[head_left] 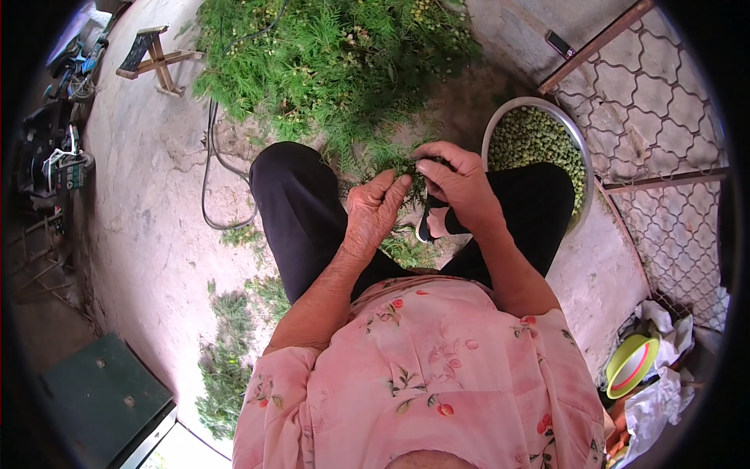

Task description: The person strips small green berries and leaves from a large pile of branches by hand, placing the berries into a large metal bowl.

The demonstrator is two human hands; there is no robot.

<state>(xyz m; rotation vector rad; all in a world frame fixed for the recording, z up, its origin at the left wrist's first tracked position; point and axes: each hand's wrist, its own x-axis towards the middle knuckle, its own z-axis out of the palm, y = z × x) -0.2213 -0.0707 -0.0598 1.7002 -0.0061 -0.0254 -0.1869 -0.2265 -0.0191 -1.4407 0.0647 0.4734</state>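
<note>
Both of my hands are close together above the gap between my knees. My left hand is closed, thumb and fingers pinching a green leafy sprig. At the sprig's other side, my right hand has its fingers curled toward its thumb, also on the sprig; its exact grip is partly hidden. Just beyond them lies a large heap of cut green branches with small pale green cones among the leaves. To the right of my right knee stands a wide metal basin holding many small green cones.
A small folding stool stands at the far left, near a dark cable on the floor. Wire-mesh panels lean along the right. More loose sprigs lie left of me, by a dark green box. A yellow-green bowl sits lower right.
</note>
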